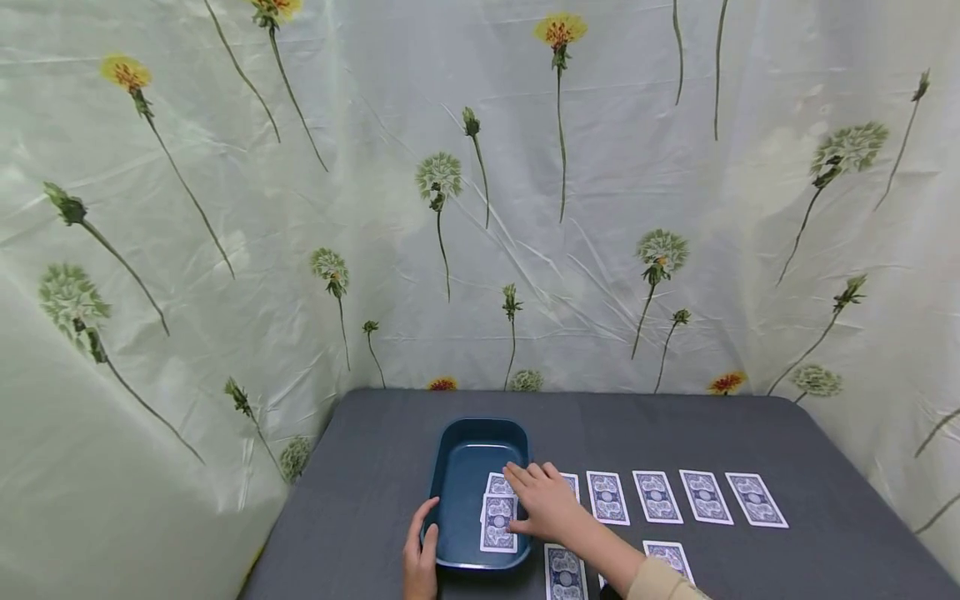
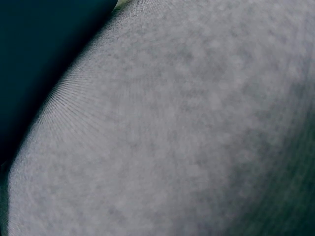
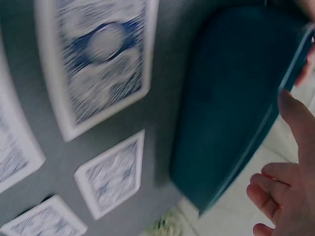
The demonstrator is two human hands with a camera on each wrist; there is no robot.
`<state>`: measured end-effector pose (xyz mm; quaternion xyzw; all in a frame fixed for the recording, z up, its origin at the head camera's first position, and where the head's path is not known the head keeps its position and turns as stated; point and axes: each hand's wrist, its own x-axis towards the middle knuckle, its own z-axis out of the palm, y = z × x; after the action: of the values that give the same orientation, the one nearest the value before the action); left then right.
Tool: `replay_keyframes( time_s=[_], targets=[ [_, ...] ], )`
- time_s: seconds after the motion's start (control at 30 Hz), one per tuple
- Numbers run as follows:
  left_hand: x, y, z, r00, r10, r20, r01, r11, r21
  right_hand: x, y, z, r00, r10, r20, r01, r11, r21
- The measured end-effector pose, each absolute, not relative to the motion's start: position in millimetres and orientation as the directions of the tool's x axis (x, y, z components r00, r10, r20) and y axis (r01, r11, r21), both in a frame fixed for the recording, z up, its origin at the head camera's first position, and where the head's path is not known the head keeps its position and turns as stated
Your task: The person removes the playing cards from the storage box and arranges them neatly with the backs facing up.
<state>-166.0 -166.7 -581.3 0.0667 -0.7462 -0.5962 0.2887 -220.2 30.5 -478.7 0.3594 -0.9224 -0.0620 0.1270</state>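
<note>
A dark teal tray (image 1: 442, 467) stands on the grey table, with blue-backed playing cards (image 1: 498, 540) overlapping face down inside. My right hand (image 1: 543, 500) hovers over the tray's right side, fingers extended and thumb spread, nothing visibly held. In the right wrist view its fingers (image 3: 266, 191) and thumb show beside the tray's rim (image 3: 261, 128). At the tray's left side, my left hand (image 1: 420, 554) touches the edge with fingertips and thumb apart. The left wrist view shows only the tray's dark wall (image 2: 44, 54) and grey cloth.
Several face-down cards (image 1: 657, 497) lie in a row right of the tray. Nearer are another card (image 1: 566, 575) and one partly behind my right forearm (image 1: 670, 557). A flower-printed curtain (image 1: 480, 250) hangs behind the table (image 1: 360, 467).
</note>
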Motion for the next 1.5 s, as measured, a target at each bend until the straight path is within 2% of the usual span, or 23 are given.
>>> replay_keyframes(
  time_s=[0.2,0.37,0.63,0.77,0.9,1.1,1.23,1.5],
  targets=[
    [-165,-165,-579,-0.827,-0.435,0.356,0.250,0.282,0.926,-226,6,-494,-0.728,-0.684,0.056,-0.646,0.710,0.281],
    [-162,-164,-577,-0.841,-0.434,0.322,0.216,0.276,0.936,-227,-2,-505,-0.745,-0.666,-0.033,-0.624,0.679,0.387],
    [-162,-164,-580,-0.853,-0.456,0.256,0.129,0.290,0.948,-224,-11,-512,-0.752,-0.655,-0.069,-0.587,0.618,0.523],
    [-161,-163,-579,-0.861,-0.473,0.186,0.050,0.286,0.957,-223,-14,-514,-0.744,-0.666,-0.050,-0.583,0.612,0.535],
    [-160,-163,-577,-0.865,-0.470,0.175,0.036,0.289,0.957,-223,-16,-518,-0.743,-0.669,-0.028,-0.571,0.611,0.549],
    [-160,-164,-576,-0.859,-0.448,0.246,0.118,0.295,0.948,-226,-18,-525,-0.751,-0.660,0.012,-0.547,0.632,0.550],
    [-162,-164,-577,-0.844,-0.443,0.300,0.184,0.287,0.940,-226,-16,-522,-0.754,-0.656,0.034,-0.552,0.660,0.510],
    [-164,-167,-575,-0.852,-0.448,0.272,0.161,0.271,0.949,-226,-17,-513,-0.735,-0.678,-0.026,-0.589,0.618,0.521]
  ],
)
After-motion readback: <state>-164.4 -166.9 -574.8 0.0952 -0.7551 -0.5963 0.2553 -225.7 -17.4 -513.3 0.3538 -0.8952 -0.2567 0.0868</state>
